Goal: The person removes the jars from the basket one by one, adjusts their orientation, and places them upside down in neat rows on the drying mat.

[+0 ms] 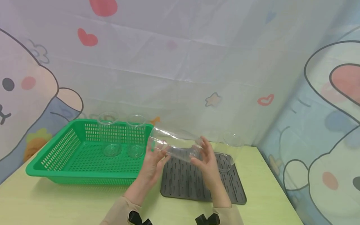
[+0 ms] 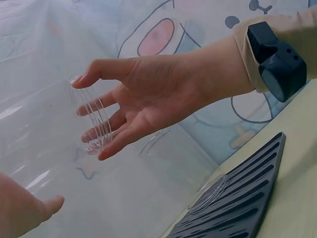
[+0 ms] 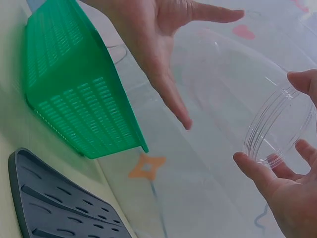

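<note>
Aloft: one clear jar (image 1: 177, 140) is held on its side above the table (image 1: 270, 187), over the far part of the mat (image 1: 184, 189) and near the basket (image 1: 84, 175); its ringed end is turned right and tipped slightly down.
Right hand (image 1: 207, 161): brought up to the ringed end; the rim is pinched, thumb on one side and fingers spread round the other, palm turned toward the jar.
Left hand (image 1: 152, 164): set at the plain end, low and to the left; fingers mostly straight, thumb spread wide from them in the right wrist view. How firmly the wall is pressed cannot be told.
Forearms: both are reached forward from the near edge, angled inward; a black device (image 1: 208, 218) is strapped at each wrist, over tan sleeves (image 1: 121, 211).
Basket jars (image 1: 136, 134): two, stood upright side by side, tops raised above the far rim.
Mat jar (image 1: 229, 151): one, stood on the mat's far right part, just beyond the right hand.
In the way: part of the mat is covered by the right forearm; the basket's near right corner is hidden by the left.
Backdrop (image 1: 182, 62): printed cloth, hung close behind.
</note>
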`<state>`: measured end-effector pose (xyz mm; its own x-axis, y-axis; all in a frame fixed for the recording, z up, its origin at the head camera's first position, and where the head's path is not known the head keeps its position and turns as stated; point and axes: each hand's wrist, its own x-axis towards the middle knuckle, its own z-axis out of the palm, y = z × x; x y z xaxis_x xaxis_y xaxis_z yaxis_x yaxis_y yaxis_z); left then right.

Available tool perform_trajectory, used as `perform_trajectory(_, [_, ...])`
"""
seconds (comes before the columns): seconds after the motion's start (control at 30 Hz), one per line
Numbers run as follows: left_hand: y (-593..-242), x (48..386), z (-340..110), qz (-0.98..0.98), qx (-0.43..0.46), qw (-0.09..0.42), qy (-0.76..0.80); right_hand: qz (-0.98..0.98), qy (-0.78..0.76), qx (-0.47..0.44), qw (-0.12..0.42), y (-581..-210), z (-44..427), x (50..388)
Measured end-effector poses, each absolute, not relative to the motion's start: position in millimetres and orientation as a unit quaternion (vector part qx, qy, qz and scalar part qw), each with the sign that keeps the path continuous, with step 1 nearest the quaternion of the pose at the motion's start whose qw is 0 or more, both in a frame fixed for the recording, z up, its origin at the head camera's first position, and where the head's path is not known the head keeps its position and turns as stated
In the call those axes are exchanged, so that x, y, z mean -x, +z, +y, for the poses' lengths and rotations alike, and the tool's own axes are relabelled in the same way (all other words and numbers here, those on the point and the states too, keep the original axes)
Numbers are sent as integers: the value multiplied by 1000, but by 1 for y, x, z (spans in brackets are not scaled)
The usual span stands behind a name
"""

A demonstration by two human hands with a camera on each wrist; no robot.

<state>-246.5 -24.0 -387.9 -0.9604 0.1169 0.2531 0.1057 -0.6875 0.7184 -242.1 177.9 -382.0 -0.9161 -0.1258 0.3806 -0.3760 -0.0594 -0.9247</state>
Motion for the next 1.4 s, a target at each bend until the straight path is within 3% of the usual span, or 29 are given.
perform_trajectory(0.5, [-389,246,-18,332,-141,36,932,-681,701,-198,74,-383,174,240])
perform_trajectory(1.4, [-394,248,-21,334,-117,52,934,-689,694,-204,45,-386,177,243])
